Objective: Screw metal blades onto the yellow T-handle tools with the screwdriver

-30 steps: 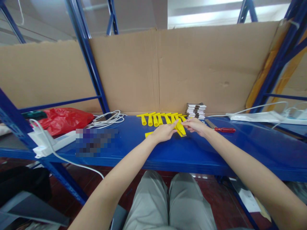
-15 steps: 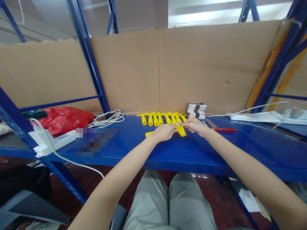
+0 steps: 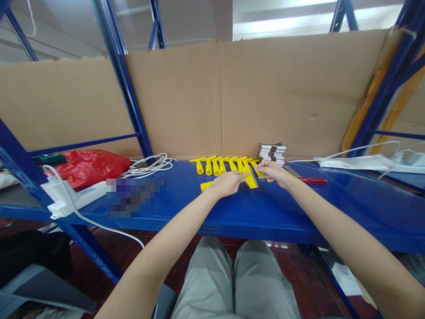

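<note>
Over the blue shelf, my left hand (image 3: 229,184) is closed around the handle of a yellow T-shaped scraper (image 3: 251,180). A thin dark-metal blade lies along the scraper's right edge, and most of the handle is hidden in my palm. Just right of that edge is my right hand (image 3: 271,172), thumb and fingers pinched together; a small silvery thing shows under its fingertips, too small to name. Behind both hands stands a row of several like yellow scrapers (image 3: 216,166). Another yellow handle end (image 3: 206,186) sticks out left of my left hand.
A stack of small white-and-dark packets (image 3: 272,153) stands against the cardboard wall (image 3: 282,97). A red-handled tool (image 3: 314,180) lies right of my right hand. At the left are a white cable coil (image 3: 151,165), a red plastic bag (image 3: 94,167) and a power strip (image 3: 81,199).
My right hand has drawn slightly away from the scraper's edge. The blade now shows along that edge, with the scraper a little turned. My left hand keeps its hold.
</note>
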### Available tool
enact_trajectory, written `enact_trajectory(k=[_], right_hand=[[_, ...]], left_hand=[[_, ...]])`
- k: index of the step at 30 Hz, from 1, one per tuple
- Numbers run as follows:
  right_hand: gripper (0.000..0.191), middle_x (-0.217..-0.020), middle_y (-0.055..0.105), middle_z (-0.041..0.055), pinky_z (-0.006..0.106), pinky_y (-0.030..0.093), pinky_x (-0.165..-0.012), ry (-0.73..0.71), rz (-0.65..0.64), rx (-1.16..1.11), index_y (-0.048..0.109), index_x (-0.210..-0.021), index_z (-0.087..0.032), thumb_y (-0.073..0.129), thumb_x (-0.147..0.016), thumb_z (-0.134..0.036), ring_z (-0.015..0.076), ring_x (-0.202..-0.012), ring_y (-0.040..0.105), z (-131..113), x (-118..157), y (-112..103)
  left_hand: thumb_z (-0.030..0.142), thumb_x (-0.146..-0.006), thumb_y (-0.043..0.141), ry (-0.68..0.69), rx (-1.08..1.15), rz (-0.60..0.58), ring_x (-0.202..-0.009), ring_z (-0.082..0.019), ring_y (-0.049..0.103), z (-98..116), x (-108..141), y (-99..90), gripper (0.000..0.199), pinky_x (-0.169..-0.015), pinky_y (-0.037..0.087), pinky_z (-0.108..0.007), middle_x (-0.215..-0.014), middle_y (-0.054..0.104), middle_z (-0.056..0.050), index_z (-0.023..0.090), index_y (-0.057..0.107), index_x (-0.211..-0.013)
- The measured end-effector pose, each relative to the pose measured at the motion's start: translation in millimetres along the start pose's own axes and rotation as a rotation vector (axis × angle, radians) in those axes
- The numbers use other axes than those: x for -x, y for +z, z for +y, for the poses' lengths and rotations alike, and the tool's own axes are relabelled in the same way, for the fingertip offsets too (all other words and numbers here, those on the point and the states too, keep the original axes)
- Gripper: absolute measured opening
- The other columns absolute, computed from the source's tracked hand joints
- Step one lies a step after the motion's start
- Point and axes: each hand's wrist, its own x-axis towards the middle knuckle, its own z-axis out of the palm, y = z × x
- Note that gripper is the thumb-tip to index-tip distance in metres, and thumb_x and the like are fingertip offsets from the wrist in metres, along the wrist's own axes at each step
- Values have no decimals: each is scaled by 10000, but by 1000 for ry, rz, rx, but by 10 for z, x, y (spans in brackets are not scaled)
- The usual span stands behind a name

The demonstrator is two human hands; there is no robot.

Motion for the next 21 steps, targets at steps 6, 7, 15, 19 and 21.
enact_trajectory(k=[6, 7, 15, 19, 21], right_hand=[[85, -575, 518, -15, 218, 373, -533, -115, 284, 208, 525, -681, -185, 567, -720, -122, 95, -525, 473, 178, -231, -270], [102, -638, 574, 21, 234, 401, -597, -141, 361, 349, 532, -657, -181, 565, -704, -95, 122, -612, 535, 222, -271, -358], [196, -986, 710, 93, 393, 457, -806, 123, 269, 945, 730, -799, -220, 546, -741, -190, 294, -1002, 615, 461, -353, -809], [239, -1070, 700, 71, 450, 442, -881, 142, 217, 1013, 751, -889, -262, 549, -764, -230, 296, -1060, 594, 489, -377, -756], [244, -1088, 694, 78, 468, 433, -898, 142, 197, 1040, 753, -900, -262, 543, -779, -241, 301, -1075, 583, 488, -382, -717]], left_hand=[[269, -970, 338, 2, 7, -27, -1018, -221, 634, 17, 2, -34, 424, -849, 503, -324, -1160, 637, -106, 239, 500, -1362], [267, -969, 339, 3, 9, -30, -1019, -223, 633, 18, 2, -37, 427, -846, 505, -325, -1155, 639, -103, 241, 494, -1367], [280, -965, 350, 5, 18, -41, -1036, -226, 627, 27, 3, -50, 424, -852, 506, -322, -1169, 640, -76, 259, 501, -1361], [285, -965, 354, -10, 34, -50, -1054, -230, 620, 44, 6, -67, 418, -866, 502, -326, -1192, 635, -71, 258, 514, -1350], [291, -966, 355, -15, 42, -50, -1062, -229, 617, 48, 7, -69, 416, -869, 500, -328, -1207, 628, -74, 259, 518, -1347]])
